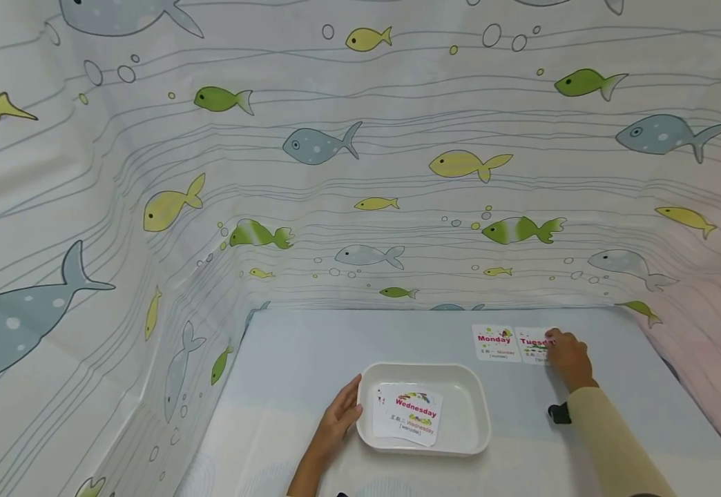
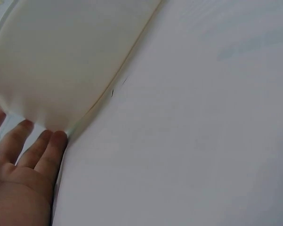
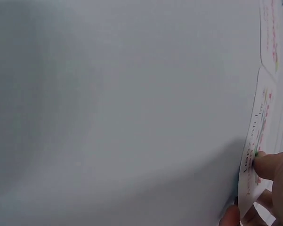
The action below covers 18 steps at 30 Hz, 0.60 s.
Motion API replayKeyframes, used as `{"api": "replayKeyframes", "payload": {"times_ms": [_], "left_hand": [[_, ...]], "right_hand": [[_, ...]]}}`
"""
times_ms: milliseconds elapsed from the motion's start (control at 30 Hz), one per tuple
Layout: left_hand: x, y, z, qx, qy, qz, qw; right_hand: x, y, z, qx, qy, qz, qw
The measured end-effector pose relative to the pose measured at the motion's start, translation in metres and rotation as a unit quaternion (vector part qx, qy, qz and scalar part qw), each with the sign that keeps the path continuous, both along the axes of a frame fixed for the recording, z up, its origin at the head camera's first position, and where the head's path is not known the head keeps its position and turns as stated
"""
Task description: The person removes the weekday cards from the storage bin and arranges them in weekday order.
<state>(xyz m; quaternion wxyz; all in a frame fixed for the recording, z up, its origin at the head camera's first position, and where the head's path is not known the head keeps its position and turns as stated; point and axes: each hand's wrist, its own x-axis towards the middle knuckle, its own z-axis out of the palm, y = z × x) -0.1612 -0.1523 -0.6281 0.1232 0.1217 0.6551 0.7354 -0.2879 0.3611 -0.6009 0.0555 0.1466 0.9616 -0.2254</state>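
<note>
My right hand (image 1: 570,359) pinches the right edge of the white "Tuesday" card (image 1: 530,333), covering part of it. In the right wrist view a fingertip (image 3: 266,165) lies on the face of that card (image 3: 255,127), with other fingers at its edge. The "Monday" card (image 1: 496,351) lies flat just left of it. My left hand (image 1: 333,422) rests against the left side of a white plastic tray (image 1: 469,376). Its fingertips (image 2: 56,139) touch the tray wall (image 2: 61,70) in the left wrist view. Inside the tray, a "Wednesday" card (image 1: 415,407) tops a small overlapping stack.
Tray and cards are on a table with a pale blue and white cover (image 1: 311,338). A fish-patterned curtain (image 1: 335,186) surrounds its back and sides. By the right wrist there is a small black object (image 1: 559,413).
</note>
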Motion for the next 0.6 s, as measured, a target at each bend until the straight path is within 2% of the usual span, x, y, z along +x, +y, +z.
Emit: {"api": "replayKeyframes", "payload": {"times_ms": [100, 333, 600], "left_hand": [[0.001, 0.0, -0.001, 0.002, 0.0, 0.003, 1.0], [-0.001, -0.001, -0.001, 0.003, -0.002, 0.005, 1.0], [0.0, -0.001, 0.001, 0.005, -0.002, 0.002, 1.0]], "right_hand": [[0.001, -0.004, -0.003, 0.009, 0.002, -0.011, 0.9999], [0.003, -0.009, -0.007, 0.051, 0.037, -0.014, 0.9979], [0.008, -0.012, -0.006, 0.059, 0.054, -0.012, 0.9967]]}}
